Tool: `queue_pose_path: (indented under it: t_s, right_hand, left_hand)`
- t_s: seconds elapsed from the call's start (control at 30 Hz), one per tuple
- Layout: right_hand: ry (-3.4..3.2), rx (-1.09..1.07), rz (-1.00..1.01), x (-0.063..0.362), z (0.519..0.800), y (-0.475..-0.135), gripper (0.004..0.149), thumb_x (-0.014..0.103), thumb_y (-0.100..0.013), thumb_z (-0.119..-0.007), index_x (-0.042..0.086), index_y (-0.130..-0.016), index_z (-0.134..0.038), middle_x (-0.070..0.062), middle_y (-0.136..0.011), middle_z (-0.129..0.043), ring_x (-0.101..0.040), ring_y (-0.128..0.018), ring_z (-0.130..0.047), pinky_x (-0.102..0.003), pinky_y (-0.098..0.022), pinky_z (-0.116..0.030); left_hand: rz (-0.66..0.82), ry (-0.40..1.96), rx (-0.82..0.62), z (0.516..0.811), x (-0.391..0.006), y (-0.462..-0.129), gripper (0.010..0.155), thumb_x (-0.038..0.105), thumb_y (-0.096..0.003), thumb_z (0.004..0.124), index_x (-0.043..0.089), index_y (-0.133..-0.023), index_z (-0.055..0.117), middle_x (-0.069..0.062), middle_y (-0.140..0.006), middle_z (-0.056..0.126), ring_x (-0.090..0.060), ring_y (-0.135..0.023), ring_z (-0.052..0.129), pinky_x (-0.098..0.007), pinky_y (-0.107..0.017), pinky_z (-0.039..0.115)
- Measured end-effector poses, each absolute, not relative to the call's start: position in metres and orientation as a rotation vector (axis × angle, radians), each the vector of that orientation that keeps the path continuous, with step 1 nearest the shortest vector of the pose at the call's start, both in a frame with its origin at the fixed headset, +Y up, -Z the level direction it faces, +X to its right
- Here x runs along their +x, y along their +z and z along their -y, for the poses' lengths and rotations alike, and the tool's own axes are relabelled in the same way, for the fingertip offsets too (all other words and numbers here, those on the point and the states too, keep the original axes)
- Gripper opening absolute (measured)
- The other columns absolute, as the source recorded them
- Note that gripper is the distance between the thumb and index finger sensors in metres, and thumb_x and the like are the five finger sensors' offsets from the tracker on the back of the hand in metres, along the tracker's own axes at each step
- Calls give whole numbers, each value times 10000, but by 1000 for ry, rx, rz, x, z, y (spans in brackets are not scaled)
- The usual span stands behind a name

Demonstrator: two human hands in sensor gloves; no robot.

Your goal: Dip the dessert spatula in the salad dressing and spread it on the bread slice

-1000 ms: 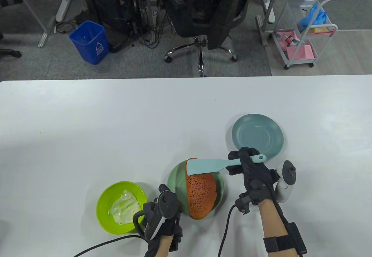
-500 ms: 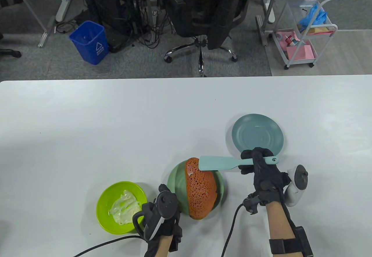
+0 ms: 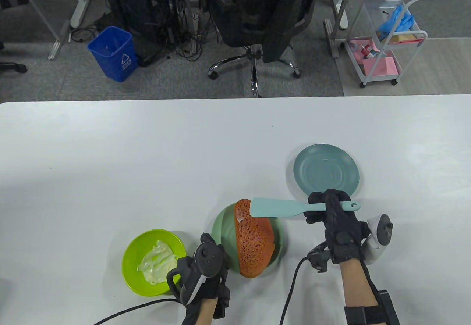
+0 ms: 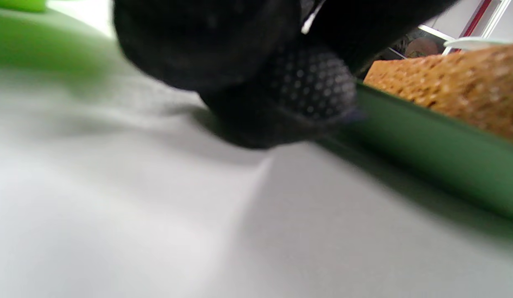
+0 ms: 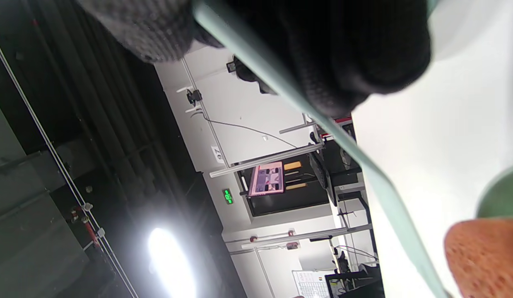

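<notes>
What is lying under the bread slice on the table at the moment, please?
A green plate lies under the bread slice; its rim shows on both sides. The slice's near end overhangs the rim. The plate's middle is covered, so anything there is hidden.

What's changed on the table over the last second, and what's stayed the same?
The right hand, gripping the spatula by its handle, drew it rightward across the far end of the bread slice, uncovering a small white smear of dressing there. The grip did not change. The left hand stayed beside the green plate, and the lime bowl of dressing and the blue plate stayed put.
</notes>
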State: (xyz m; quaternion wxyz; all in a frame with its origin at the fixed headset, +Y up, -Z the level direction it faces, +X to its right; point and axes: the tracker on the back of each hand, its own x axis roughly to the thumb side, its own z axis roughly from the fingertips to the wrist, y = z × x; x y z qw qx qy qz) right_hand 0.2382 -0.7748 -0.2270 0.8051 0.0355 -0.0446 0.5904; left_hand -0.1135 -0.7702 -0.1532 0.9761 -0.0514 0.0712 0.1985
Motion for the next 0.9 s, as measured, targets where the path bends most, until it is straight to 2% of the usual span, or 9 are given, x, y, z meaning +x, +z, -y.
queue_pose_path:
  t_s: [0.5, 0.9]
  right_hand:
    - [1334, 127, -11, 213, 776, -227, 427, 415, -610, -791, 167, -918, -631, -226, -871, -764, -462, -633, -971, -477, -420, -899]
    - [1430, 85, -25, 215, 770, -224, 406, 401, -626, -775, 172, -923, -620, -221, -885, -745, -480, -640, -932, -507, -408, -835]
  left_hand:
    - [-120, 429, -108, 771, -116, -152, 591, 338, -616, 802, -57, -1042, 694, -72, -601, 1006, -99, -256, 1107, -197, -163, 977]
    - [-120, 431, -111, 772, -116, -152, 589, 331, -617, 801, -60, -1043, 689, -74, -602, 1003, -100, -258, 1106, -199, -165, 977]
